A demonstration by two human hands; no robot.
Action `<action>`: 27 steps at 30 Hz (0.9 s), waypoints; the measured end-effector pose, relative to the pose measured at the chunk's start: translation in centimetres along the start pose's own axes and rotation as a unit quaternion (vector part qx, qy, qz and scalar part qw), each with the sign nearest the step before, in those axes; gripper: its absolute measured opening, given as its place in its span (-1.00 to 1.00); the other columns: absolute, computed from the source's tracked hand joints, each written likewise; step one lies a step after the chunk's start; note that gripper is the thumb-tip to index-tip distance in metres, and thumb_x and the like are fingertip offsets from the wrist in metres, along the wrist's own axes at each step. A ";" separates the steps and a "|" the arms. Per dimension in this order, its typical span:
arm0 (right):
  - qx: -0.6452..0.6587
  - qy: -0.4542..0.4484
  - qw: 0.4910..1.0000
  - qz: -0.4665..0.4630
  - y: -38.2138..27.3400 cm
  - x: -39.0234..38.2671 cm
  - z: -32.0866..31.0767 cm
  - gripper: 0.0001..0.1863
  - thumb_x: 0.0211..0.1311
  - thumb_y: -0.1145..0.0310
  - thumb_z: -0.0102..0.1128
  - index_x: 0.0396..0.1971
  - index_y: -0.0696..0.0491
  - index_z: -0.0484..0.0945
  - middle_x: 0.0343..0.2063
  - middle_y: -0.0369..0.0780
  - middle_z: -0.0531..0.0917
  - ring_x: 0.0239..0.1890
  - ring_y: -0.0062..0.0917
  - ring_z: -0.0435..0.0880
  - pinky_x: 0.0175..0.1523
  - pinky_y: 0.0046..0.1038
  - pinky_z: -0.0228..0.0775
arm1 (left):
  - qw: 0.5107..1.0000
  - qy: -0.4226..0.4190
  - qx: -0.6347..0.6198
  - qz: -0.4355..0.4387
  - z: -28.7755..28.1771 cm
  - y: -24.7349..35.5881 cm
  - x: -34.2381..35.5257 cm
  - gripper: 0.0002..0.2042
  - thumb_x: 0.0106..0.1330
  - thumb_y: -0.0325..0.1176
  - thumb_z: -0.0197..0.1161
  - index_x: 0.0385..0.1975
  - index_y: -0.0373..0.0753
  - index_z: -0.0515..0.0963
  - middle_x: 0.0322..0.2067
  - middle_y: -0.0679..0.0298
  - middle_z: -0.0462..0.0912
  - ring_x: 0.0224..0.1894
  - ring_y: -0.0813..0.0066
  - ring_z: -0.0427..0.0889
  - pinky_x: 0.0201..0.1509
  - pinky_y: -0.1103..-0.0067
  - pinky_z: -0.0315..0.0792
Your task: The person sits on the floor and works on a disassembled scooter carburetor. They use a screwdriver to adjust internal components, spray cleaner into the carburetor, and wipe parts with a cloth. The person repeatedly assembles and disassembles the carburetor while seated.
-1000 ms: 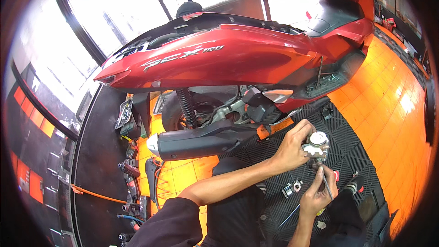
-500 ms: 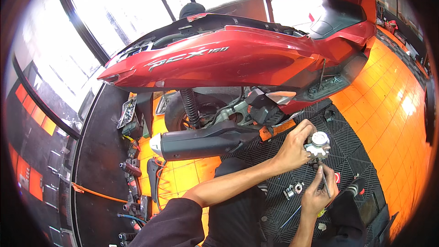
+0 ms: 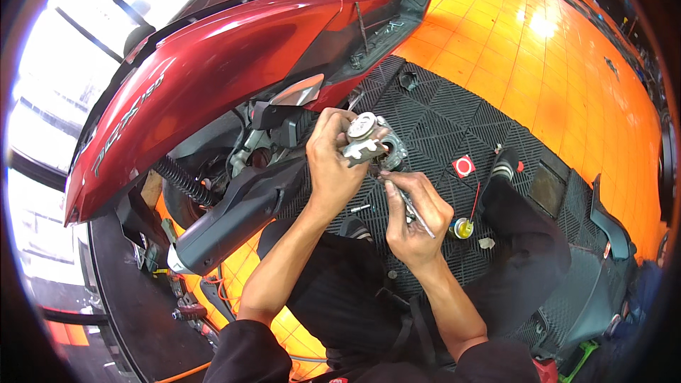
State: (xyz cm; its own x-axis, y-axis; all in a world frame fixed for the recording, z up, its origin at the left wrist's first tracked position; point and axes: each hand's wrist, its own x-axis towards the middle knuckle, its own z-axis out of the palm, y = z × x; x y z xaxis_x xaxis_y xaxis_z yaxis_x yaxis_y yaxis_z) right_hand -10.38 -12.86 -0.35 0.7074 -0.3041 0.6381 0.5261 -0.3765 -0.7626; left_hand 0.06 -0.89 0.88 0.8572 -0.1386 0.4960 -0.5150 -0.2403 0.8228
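My left hand (image 3: pixel 333 163) grips a silver metal housing (image 3: pixel 383 138) with a round cap on top and a round bore in its side. My right hand (image 3: pixel 418 216), fingers closed on a thin metal tool (image 3: pixel 413 214), holds the tool's upper end against the underside of the housing. Both hands are above a dark ridged mat (image 3: pixel 447 128), between my bent legs and the red scooter.
The red scooter (image 3: pixel 234 64) spans the upper left, with its black exhaust (image 3: pixel 220 234) below. Orange tiles (image 3: pixel 539 78) lie right of the mat. A yellow can (image 3: pixel 462 228) with a red straw, a red-and-white square (image 3: pixel 463 166) and a dark plastic panel (image 3: pixel 606 220) are on my right.
The view has swung down and rightward, shifting the scooter left and revealing more floor. The housing is turned so its side bore shows. Both hands still hold the same things.
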 end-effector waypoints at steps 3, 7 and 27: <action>-0.038 0.001 0.999 -0.022 0.4 0.0 -0.1 -0.82 0.16 0.77 0.31 -0.22 0.28 0.67 -0.28 -0.04 0.78 -0.28 -0.21 0.79 -0.14 -0.33 0.61 | 0.997 0.002 0.048 0.053 -0.3 -0.2 0.0 -0.73 0.27 -0.53 0.54 -0.40 -0.45 0.50 -0.18 0.18 0.57 -0.22 0.54 0.66 -0.24 0.55 0.69; -0.023 0.007 1.000 0.001 -0.3 -0.2 0.3 -0.82 0.18 0.76 0.31 -0.22 0.29 0.69 -0.27 -0.04 0.79 -0.26 -0.21 0.80 -0.12 -0.34 0.62 | 0.999 0.004 0.016 0.032 -0.3 -0.1 -0.2 -0.73 0.29 -0.50 0.53 -0.41 -0.43 0.49 -0.21 0.19 0.57 -0.24 0.56 0.63 -0.28 0.56 0.62; 0.009 0.013 1.000 0.019 -0.3 0.4 -0.5 -0.86 0.22 0.72 0.33 -0.23 0.26 0.70 -0.30 -0.07 0.78 -0.29 -0.26 0.79 -0.16 -0.37 0.61 | 0.999 -0.024 0.014 -0.018 0.0 0.8 -0.3 -0.77 0.35 -0.51 0.49 -0.32 -0.49 0.54 -0.18 0.17 0.57 -0.21 0.52 0.73 -0.20 0.53 0.75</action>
State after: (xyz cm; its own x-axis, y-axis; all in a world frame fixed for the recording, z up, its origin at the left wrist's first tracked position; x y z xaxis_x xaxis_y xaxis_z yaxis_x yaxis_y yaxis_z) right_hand -10.48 -13.31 0.19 0.7148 -0.3415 0.6103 0.5071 -0.3479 -0.7886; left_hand -0.62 -1.01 1.43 0.8746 -0.1755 0.4519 -0.4843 -0.2732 0.8312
